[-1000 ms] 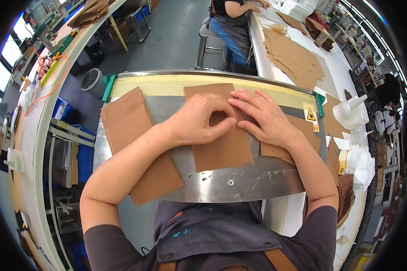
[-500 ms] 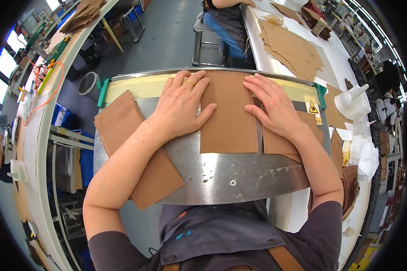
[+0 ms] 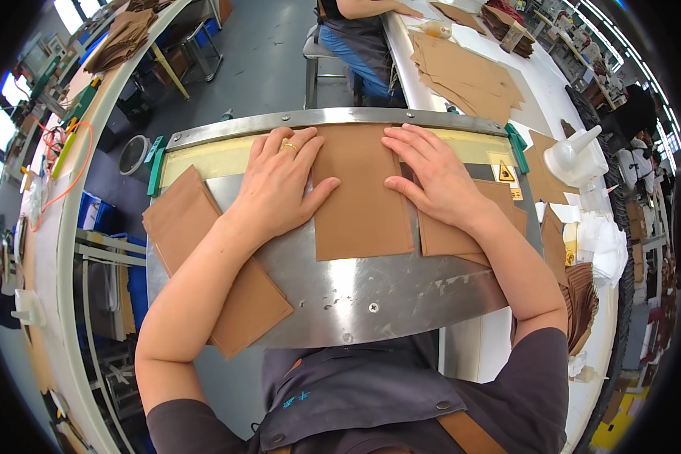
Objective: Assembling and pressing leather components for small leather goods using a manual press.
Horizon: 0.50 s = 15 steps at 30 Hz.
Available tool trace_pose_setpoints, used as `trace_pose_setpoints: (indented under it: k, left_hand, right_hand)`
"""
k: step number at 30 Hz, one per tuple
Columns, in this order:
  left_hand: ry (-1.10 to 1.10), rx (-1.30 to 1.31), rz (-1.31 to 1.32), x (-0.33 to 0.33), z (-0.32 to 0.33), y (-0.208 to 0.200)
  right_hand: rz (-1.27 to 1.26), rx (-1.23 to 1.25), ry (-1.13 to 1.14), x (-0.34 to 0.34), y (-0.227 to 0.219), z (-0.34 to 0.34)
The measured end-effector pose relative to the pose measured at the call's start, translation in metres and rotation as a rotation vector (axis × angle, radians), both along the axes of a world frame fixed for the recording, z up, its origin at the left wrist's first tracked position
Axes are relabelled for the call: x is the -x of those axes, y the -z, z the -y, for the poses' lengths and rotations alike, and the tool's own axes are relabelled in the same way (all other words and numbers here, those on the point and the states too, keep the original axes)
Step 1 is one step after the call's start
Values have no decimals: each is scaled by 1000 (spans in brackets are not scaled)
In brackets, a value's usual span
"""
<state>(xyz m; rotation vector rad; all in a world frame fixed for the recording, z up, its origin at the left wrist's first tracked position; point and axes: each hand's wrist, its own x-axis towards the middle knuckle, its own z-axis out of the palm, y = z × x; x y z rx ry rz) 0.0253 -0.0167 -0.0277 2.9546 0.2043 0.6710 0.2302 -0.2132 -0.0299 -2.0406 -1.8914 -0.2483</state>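
Note:
A brown rectangular leather-like panel [image 3: 363, 216] lies flat on the steel worktop [image 3: 333, 303], its far edge at the metal bar [image 3: 340, 116]. My left hand [image 3: 280, 181] rests along its left side, fingers stretched toward the bar and thumb on the panel. On the other side my right hand [image 3: 435, 174] lies flat, fingertips and thumb on the panel's right edge. Beneath my left forearm a stack of similar brown panels [image 3: 253, 306] lies slantwise. More brown panels [image 3: 454, 236] sit partly under my right hand and wrist.
Green brackets [image 3: 157, 166] flank the worktop's far corners, with a yellow strip [image 3: 197, 163] before the bar. Rightward stands a white table with brown sheets [image 3: 461, 72] and a white plastic bottle [image 3: 575, 157]. Beyond the bar sits another person [image 3: 356, 45]. A long bench [image 3: 64, 219] runs left.
The bar at the far edge now shows as a broad band; before, only a thin edge showed. The whole view has shifted slightly. My hands keep their places on the panel.

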Motion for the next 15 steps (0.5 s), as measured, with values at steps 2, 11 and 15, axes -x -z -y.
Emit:
trace_pose_setpoints:
  k: [2,11,15]
  left_hand:
    - [9,-5,3,0,1,-2]
    - [192,70,-47,3,-5,-11]
    - [178,36,0,13,2,-26]
  right_hand:
    - [10,-10,1,0,-2,0]
    - [-30,-28,-10,5,-6,-5]
    - [-148,-110,20,2,-11,-1]
